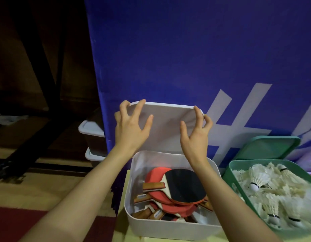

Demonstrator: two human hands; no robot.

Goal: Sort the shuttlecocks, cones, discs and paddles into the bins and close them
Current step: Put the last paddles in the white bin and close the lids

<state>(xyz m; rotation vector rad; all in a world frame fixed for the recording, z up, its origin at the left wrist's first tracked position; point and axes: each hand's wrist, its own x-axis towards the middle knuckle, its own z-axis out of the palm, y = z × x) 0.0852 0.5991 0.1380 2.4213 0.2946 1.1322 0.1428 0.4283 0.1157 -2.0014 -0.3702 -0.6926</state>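
A white bin in front of me holds several red and black paddles with wooden handles. Behind it a white lid stands on edge against the blue banner. My left hand grips the lid's upper left corner, fingers curled over the top edge. At the upper right corner my right hand holds the lid the same way. To the right, a green bin is full of white shuttlecocks. Its green lid leans behind it.
A blue banner with white markings hangs upright just behind the bins. Two stacked white lidded bins sit on the floor at the left, half hidden by the banner. Dark table legs stand farther left. The bins rest on a pale yellow surface.
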